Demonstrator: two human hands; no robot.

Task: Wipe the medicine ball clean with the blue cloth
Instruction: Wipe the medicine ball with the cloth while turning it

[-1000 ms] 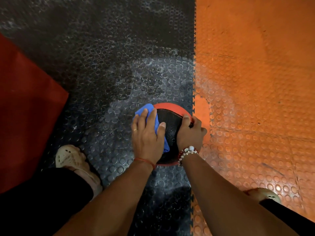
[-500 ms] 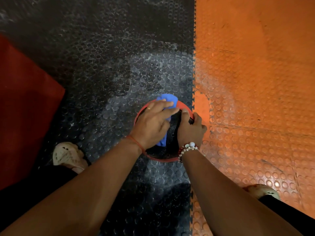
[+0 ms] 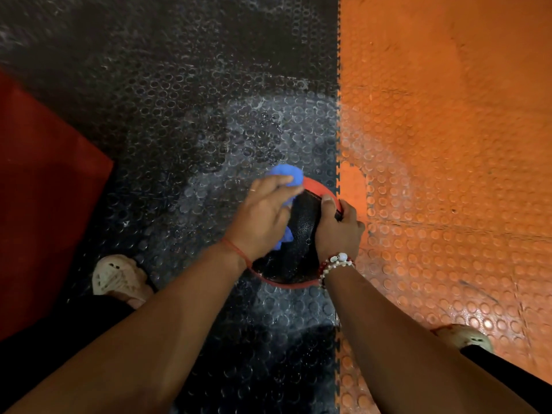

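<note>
The medicine ball (image 3: 300, 234), black with a red band, rests on the studded black floor beside the seam with the orange tiles. My left hand (image 3: 263, 216) presses the blue cloth (image 3: 285, 173) onto the ball's upper left side; the cloth shows past my fingertips and below my palm. My right hand (image 3: 339, 231) grips the ball's right edge, thumb on top, with a bead bracelet on the wrist. Both hands cover much of the ball's top.
Black studded tiles (image 3: 194, 130) with whitish smears lie ahead, orange studded tiles (image 3: 448, 144) to the right. A red mat (image 3: 38, 204) lies at the left. My feet in pale shoes stand at the left (image 3: 119, 276) and lower right (image 3: 466, 339).
My left hand swept the cloth from the ball's left side up and over toward its far top edge. My right hand stayed on the ball's right edge.
</note>
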